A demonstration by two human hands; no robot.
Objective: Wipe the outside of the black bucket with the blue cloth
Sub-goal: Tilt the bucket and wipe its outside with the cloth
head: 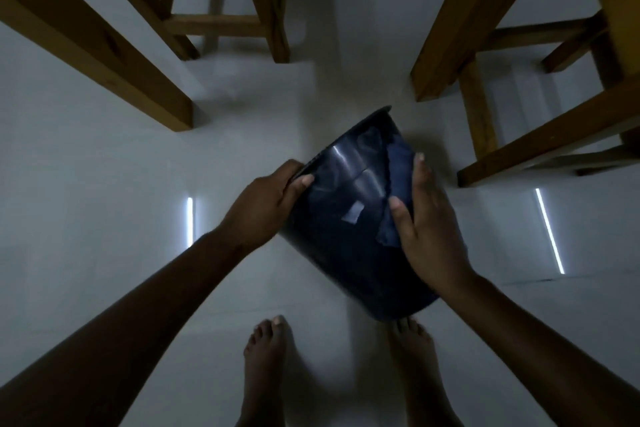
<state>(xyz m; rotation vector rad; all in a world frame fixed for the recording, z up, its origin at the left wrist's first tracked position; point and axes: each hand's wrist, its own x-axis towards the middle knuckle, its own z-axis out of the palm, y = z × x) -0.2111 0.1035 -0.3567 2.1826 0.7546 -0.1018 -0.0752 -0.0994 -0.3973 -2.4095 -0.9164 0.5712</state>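
Observation:
The black bucket [346, 218] is held tilted above the floor, its rim pointing away from me and its base toward my feet. My left hand [266, 199] grips the bucket's rim on the left, thumb on the outer wall. My right hand [427, 225] lies flat on the bucket's right side and presses the blue cloth [398, 170] against the wall. Part of the cloth shows beside my thumb and between my fingers. A pale label patch sits on the bucket's side.
Wooden chair and table legs [104, 48] stand to the left, at the back and on the right [460, 28]. My bare feet [265, 367] stand on the pale tiled floor below the bucket. Bright light strips reflect on the floor at both sides.

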